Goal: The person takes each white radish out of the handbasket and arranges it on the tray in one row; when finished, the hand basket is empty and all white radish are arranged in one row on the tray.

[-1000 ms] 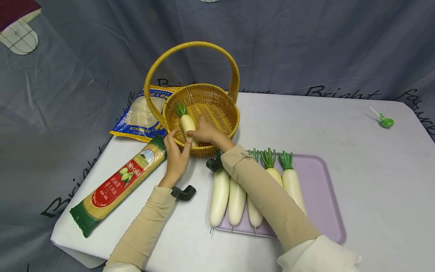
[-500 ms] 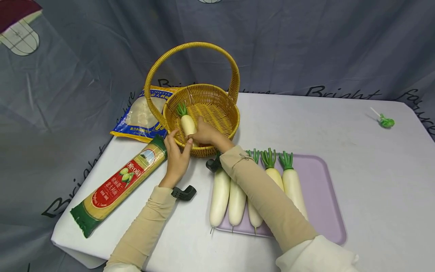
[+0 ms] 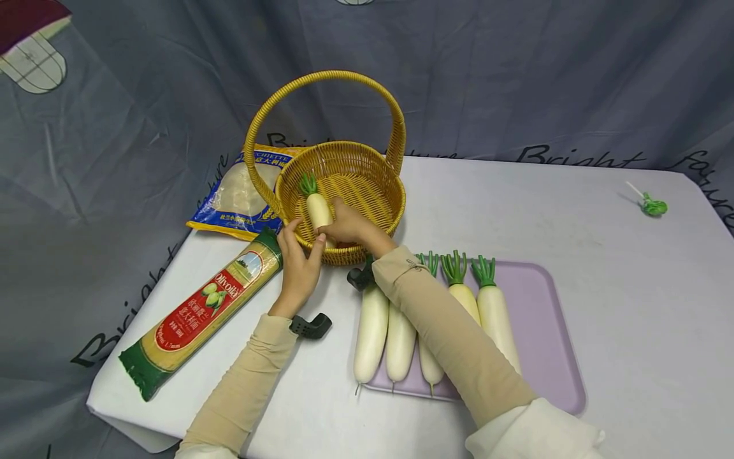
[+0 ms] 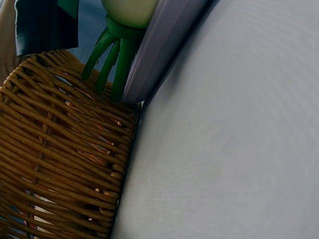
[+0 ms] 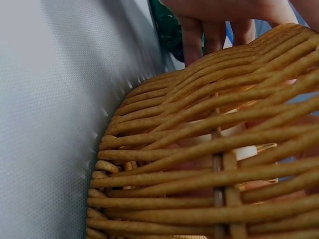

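A yellow wicker basket point(image 3: 367, 185) with a tall handle stands at the table's back left. Inside it lies a white radish point(image 3: 317, 209) with green leaves. My right hand point(image 3: 344, 226) reaches over the near rim and grips the radish's lower end. My left hand point(image 3: 298, 258) holds the basket's near-left rim between thumb and fingers. The right wrist view shows the basket wall point(image 5: 199, 149) close up, the left hand's fingers point(image 5: 192, 35) against it, and a bit of white radish point(image 5: 244, 152) through the weave. The left wrist view shows the basket point(image 4: 60, 159) beside the tray's edge point(image 4: 159, 50).
A purple tray point(image 3: 545, 319) near the front holds several white radishes point(image 3: 493, 312), partly under my right sleeve. A long pasta packet point(image 3: 201, 312) lies at the left, a blue bag point(image 3: 235, 197) behind the basket, and a small green thing point(image 3: 650, 205) at the far right.
The right hand and the radish have shifted very slightly inside the basket. The left hand stays on the rim.
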A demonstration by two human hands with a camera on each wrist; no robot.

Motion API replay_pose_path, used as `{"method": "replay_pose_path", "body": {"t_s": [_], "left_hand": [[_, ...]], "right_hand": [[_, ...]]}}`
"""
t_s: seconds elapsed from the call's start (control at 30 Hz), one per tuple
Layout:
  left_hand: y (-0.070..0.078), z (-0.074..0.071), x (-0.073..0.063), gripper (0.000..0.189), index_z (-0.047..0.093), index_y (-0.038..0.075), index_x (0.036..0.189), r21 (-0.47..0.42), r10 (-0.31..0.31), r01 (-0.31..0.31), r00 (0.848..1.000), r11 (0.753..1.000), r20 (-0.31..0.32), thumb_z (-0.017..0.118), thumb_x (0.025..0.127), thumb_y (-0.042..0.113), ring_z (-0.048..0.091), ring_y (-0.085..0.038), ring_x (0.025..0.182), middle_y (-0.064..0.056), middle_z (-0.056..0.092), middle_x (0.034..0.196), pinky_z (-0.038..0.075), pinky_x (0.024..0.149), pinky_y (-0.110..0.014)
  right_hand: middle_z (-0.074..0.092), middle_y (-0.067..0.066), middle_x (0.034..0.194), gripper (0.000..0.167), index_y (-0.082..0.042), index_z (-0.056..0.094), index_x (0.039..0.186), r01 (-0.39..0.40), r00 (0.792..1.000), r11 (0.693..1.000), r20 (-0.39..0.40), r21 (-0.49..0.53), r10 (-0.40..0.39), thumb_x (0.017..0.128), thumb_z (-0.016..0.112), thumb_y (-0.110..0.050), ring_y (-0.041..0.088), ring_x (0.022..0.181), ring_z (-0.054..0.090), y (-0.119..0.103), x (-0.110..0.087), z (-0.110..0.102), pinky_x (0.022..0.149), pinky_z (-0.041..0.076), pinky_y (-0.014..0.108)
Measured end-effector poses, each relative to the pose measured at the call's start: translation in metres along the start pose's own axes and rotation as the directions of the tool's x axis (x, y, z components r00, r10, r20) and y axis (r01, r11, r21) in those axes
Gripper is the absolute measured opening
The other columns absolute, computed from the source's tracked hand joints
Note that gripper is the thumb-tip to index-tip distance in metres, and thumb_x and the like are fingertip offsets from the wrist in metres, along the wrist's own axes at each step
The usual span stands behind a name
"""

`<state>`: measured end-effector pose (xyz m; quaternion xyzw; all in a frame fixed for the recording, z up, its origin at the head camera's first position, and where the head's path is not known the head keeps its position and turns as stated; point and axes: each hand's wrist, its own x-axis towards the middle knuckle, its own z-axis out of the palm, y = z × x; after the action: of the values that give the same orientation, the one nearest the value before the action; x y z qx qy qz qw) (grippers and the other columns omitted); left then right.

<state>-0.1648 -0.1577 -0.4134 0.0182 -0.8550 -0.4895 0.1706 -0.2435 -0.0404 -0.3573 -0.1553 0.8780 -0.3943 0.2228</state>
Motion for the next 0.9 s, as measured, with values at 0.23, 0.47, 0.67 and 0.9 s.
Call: {"method": "replay_pose_path", "body": {"t_s": [0.23,0.47,0.67,0.9], "left_hand": [[0.0007,0.0002,-0.0005,0.052,0.025,0.013,0.133,0.008,0.000,0.000,1.000,1.000,-0.006,0.047,0.091,0.035,0.023,-0.029,0.132,-0.016,0.021,0.136,0.023,0.107,-0.046],[-0.0001,0.0008,-0.0004,0.053,0.025,0.013,0.134,0.009,-0.001,0.001,1.000,1.000,-0.002,0.047,0.091,0.034,0.023,-0.028,0.132,-0.015,0.020,0.136,0.024,0.107,-0.045],[-0.0008,0.0005,-0.0004,0.054,0.025,0.010,0.134,0.002,0.010,-0.010,1.000,1.000,-0.015,0.049,0.090,0.031,0.024,-0.030,0.131,-0.017,0.021,0.135,0.023,0.107,-0.045],[0.0003,0.0002,-0.0008,0.054,0.025,0.011,0.134,0.013,0.003,-0.003,1.000,1.000,-0.012,0.048,0.090,0.033,0.024,-0.028,0.131,-0.016,0.021,0.136,0.023,0.108,-0.045]], "right_hand": [[0.047,0.016,0.130,0.070,-0.007,0.024,0.142,0.012,1.000,1.000,0.007,0.017,-0.012,0.085,0.061,-0.025,0.023,0.103,0.050,0.0013,0.0011,-0.0007,0.074,0.043,0.027],[0.047,0.015,0.127,0.071,-0.011,0.023,0.143,-0.026,0.999,0.990,0.025,0.142,0.023,0.084,0.060,-0.024,0.019,0.087,0.053,0.0011,-0.0008,-0.0023,0.063,0.047,0.025],[0.052,0.017,0.109,0.070,-0.013,0.021,0.143,-0.070,0.996,0.933,0.072,0.352,0.047,0.085,0.060,-0.021,0.014,0.061,0.056,0.0003,-0.0015,-0.0027,0.057,0.052,0.028],[0.059,0.015,0.088,0.068,-0.014,0.021,0.143,-0.109,0.993,0.890,0.098,0.443,0.072,0.086,0.058,-0.023,0.015,0.053,0.058,0.0022,0.0005,-0.0051,0.054,0.052,0.029]]}}
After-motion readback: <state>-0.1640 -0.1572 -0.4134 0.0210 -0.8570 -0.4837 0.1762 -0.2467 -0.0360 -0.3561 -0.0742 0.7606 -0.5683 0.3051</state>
